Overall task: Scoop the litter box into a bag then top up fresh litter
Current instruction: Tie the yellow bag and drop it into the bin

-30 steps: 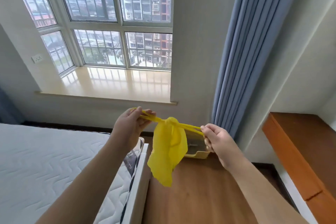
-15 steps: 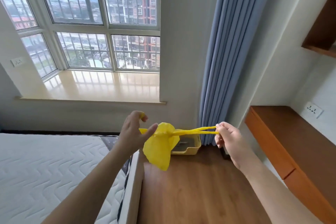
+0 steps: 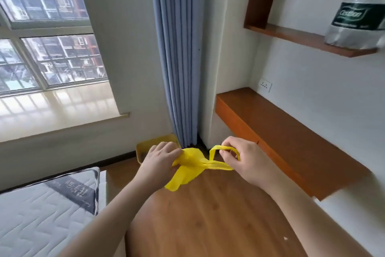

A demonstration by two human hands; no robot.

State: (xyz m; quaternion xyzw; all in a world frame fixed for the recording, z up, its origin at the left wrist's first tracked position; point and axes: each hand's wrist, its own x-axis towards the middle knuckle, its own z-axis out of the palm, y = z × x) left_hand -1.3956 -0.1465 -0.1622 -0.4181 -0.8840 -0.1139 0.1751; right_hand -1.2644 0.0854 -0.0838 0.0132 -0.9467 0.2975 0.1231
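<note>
Litter box mostly hidden; left hand, right hand pinching bag.

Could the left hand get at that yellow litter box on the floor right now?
Probably not yet: the left hand grips the yellow bag, held up in front of the litter box. Nothing else blocks it.

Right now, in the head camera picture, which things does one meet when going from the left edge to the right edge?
Window → mattress → left hand → yellow bag → right hand → wooden desk → white package on the shelf. The curtain and the litter box overlap the hands, so I leave them out.
</note>
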